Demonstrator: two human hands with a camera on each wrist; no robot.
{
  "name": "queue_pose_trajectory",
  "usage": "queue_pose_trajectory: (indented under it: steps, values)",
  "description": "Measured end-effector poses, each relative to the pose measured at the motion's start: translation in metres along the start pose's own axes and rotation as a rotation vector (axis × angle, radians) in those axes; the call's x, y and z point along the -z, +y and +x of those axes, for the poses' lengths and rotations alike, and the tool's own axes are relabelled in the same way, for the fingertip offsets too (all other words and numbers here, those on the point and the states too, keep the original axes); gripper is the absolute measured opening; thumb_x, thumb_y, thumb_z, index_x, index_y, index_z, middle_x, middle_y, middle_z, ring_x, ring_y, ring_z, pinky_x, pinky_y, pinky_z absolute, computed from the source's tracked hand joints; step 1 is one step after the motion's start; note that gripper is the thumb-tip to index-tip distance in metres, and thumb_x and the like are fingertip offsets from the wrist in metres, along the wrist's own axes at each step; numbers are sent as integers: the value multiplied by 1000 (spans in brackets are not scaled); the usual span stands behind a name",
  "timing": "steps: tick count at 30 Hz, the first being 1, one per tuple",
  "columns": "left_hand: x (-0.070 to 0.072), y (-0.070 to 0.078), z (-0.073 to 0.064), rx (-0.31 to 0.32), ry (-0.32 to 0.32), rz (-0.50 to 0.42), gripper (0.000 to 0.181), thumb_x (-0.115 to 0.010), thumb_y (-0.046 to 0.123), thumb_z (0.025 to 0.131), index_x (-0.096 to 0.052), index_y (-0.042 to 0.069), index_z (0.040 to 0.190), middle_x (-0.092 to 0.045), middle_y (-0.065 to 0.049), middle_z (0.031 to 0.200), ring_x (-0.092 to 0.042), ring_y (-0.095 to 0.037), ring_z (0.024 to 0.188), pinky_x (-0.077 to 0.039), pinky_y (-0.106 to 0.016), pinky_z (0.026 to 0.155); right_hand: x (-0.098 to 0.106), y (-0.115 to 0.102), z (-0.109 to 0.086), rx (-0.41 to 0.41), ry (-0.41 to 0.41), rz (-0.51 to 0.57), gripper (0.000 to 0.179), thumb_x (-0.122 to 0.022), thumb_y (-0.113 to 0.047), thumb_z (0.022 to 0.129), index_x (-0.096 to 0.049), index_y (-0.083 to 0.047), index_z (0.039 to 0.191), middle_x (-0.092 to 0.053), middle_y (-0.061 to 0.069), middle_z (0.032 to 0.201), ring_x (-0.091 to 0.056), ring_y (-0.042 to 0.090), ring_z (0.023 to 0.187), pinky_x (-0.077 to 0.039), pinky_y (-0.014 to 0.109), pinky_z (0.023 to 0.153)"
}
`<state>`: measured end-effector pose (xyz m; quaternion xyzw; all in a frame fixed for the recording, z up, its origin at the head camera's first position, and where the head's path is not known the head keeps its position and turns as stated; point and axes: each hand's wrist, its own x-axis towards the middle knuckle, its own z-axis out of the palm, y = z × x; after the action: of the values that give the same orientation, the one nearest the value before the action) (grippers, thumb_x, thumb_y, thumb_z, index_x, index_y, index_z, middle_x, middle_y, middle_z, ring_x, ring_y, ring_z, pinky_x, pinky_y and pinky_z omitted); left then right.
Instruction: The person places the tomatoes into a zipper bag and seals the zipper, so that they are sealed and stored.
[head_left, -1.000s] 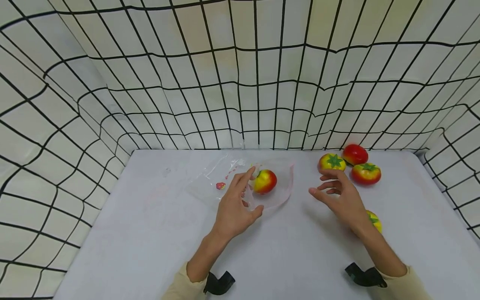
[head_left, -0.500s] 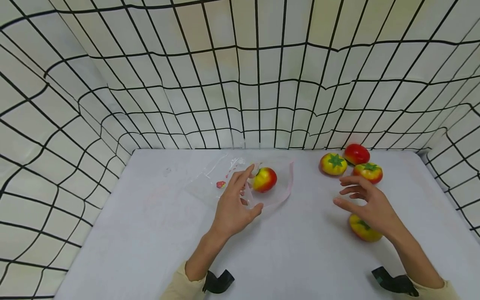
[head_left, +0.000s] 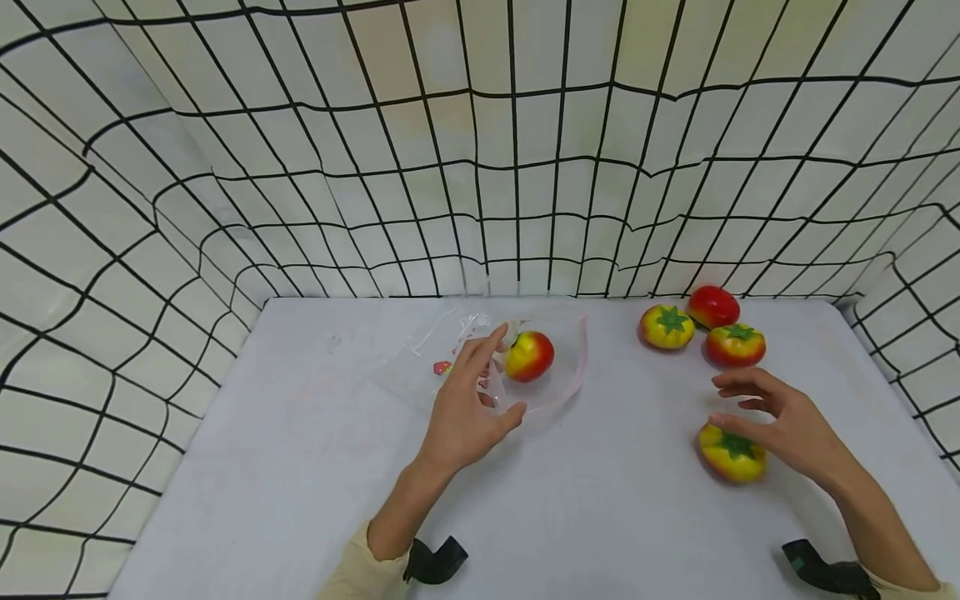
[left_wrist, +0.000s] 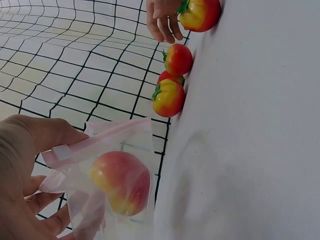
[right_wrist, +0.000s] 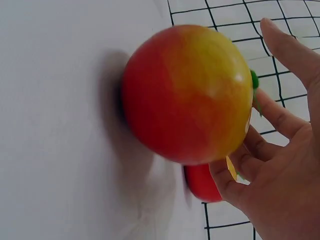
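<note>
Both hands (head_left: 467, 421) well apart, loosely cupped

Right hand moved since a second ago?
Yes: in the head view, the right hand shifted rightward and toward the person, relative to the rearmost tomato.

1. Your left sleeve (head_left: 363, 573): pale cream cloth, plain, lightly creased, ends near the wrist.
2. Your right sleeve (head_left: 909, 591): matching cream; only a strip shows at the head view's bottom edge.
3. Your left wrist piece (head_left: 437, 563): black, bent like an elbow, squared-off tip, at the sleeve end.
4. Your right wrist piece (head_left: 828, 573): same black bent shape, faint greenish patch near its tip.
5. Your left hand (head_left: 467, 412), right hand (head_left: 787, 423): bare.
</note>
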<state>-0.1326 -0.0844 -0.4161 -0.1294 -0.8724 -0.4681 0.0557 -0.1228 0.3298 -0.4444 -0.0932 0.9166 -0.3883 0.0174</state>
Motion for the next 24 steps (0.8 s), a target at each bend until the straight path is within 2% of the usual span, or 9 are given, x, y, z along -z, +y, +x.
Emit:
queue_pose_trajectory:
  steps: [4, 9, 15, 18, 22, 24]
  values:
    - [1, 1, 0, 0, -4, -11, 99, -88, 12, 77, -40, 33, 161, -56, -4, 145, -58, -19, 118, -60, -19, 80, 1, 8, -4, 20, -27, 25, 48, -79, -20, 93, -60, -11, 136, -64, -14, 125, -54, -15, 110, -43, 0, 90]
    - [1, 0, 1, 1, -10, -17, 99, -88, 13, 77, -40, 32, 161, -55, -6, 147, -57, -18, 121, -59, -18, 80, 4, 17, -9, -16, -99, 7, 53, -79, -23, 93, -58, -13, 140, -62, -15, 129, -50, -18, 112, -44, 2, 90]
    - [2, 0, 1, 11, -12, -14, 99, -89, 13, 76, -40, 33, 160, -55, -1, 145, -57, -17, 119, -59, -18, 80, 9, 29, -19, -9, -185, -14, 61, -79, -22, 91, -54, -16, 147, -56, -22, 136, -44, -22, 115, -47, 8, 90]
    - [3, 0, 1, 12, -15, -17, 99, -89, 13, 76, -40, 33, 160, -55, 0, 145, -56, -16, 119, -59, -18, 80, 9, 31, -22, -14, -204, -28, 67, -81, -23, 89, -52, -18, 149, -54, -20, 140, -42, -23, 116, -49, 11, 90]
    - [4, -1, 1, 12, -20, -24, 98, -89, 14, 77, -41, 34, 160, -55, -3, 146, -56, -16, 120, -60, -19, 80, 7, 32, -24, -22, -233, -25, 73, -83, -23, 88, -49, -19, 152, -53, -8, 145, -42, -21, 115, -51, 14, 88]
    - [4, -1, 1, 13, -22, -28, 98, -89, 14, 77, -41, 34, 160, -55, -4, 146, -56, -17, 120, -60, -19, 80, 7, 32, -24, -22, -253, -15, 75, -83, -23, 88, -48, -20, 153, -51, -9, 145, -42, -20, 115, -52, 15, 88]
